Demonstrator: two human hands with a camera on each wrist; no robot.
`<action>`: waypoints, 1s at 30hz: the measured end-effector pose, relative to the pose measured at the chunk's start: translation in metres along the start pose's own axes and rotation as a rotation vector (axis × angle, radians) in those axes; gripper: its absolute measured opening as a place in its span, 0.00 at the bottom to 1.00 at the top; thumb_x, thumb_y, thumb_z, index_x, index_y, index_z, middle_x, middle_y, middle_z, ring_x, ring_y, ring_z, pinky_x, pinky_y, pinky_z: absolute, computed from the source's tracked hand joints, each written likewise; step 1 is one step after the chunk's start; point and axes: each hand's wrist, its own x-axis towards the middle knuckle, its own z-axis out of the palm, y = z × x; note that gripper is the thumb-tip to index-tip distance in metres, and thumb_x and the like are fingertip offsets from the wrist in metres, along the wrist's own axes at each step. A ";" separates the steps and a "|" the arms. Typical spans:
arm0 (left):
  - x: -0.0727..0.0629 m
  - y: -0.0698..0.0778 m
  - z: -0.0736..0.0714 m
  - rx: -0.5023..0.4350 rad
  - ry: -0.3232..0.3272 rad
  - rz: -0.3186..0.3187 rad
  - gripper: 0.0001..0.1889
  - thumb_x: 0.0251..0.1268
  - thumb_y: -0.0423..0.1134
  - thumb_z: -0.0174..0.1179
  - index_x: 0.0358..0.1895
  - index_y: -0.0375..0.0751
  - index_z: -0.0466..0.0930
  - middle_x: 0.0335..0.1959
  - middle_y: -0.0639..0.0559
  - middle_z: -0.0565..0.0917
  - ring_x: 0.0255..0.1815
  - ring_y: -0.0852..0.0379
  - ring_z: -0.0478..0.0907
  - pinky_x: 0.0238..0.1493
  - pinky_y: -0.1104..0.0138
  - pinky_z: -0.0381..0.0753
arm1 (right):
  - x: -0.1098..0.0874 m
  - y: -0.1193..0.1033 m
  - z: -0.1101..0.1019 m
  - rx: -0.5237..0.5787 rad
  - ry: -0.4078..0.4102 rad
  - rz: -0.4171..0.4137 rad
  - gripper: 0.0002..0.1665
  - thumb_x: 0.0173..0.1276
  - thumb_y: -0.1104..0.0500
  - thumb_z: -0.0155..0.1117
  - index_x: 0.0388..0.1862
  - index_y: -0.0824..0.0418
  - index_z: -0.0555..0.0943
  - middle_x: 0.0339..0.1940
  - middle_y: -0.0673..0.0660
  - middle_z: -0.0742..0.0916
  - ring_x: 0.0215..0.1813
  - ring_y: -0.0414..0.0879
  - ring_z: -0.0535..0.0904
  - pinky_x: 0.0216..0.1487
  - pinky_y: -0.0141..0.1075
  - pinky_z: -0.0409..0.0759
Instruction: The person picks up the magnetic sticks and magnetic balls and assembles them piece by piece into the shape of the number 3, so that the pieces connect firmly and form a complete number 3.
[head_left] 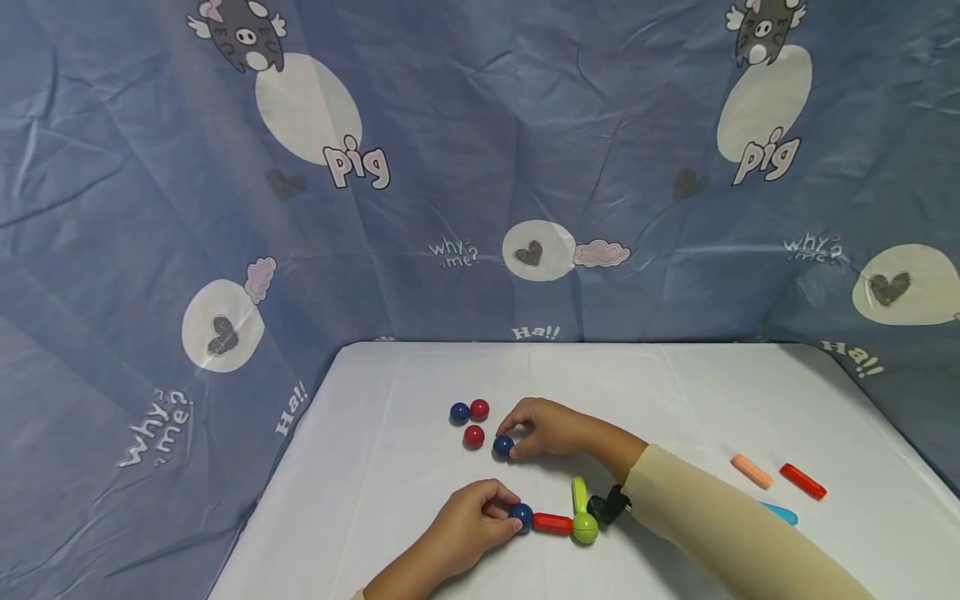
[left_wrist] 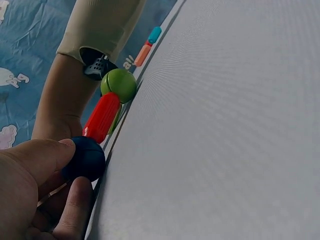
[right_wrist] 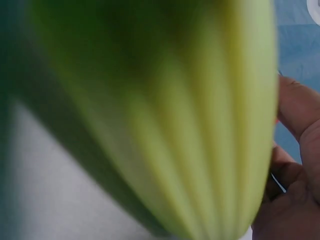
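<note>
My left hand [head_left: 471, 521] pinches a blue ball [head_left: 522, 517] between thumb and fingers. That ball is joined to a red rod [head_left: 552, 523], which runs to a light green ball [head_left: 585, 527]; a lime green rod [head_left: 580, 493] points away from the green ball. In the left wrist view the same blue ball [left_wrist: 86, 159] sits at my thumb tip. Farther up the table, my right hand [head_left: 551, 429] holds a separate blue ball [head_left: 503, 447] between its thumb and fingers. The lime green rod [right_wrist: 195, 120], blurred and very close, fills much of the right wrist view.
Beyond the hands lie a blue ball [head_left: 460, 413] and two red balls, one at the back [head_left: 479, 409] and one nearer [head_left: 473, 437]. Right of the sleeve are an orange rod [head_left: 752, 471], a red rod [head_left: 803, 482] and a partly hidden blue rod [head_left: 782, 512]. A patterned blue curtain [head_left: 450, 150] stands behind the white table.
</note>
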 end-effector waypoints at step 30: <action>-0.001 0.005 0.002 0.010 -0.001 -0.021 0.11 0.59 0.39 0.77 0.42 0.50 0.86 0.39 0.59 0.84 0.38 0.64 0.80 0.39 0.73 0.80 | -0.064 0.030 -0.004 0.132 0.192 0.138 0.18 0.66 0.58 0.77 0.54 0.55 0.86 0.42 0.46 0.88 0.45 0.41 0.82 0.47 0.33 0.80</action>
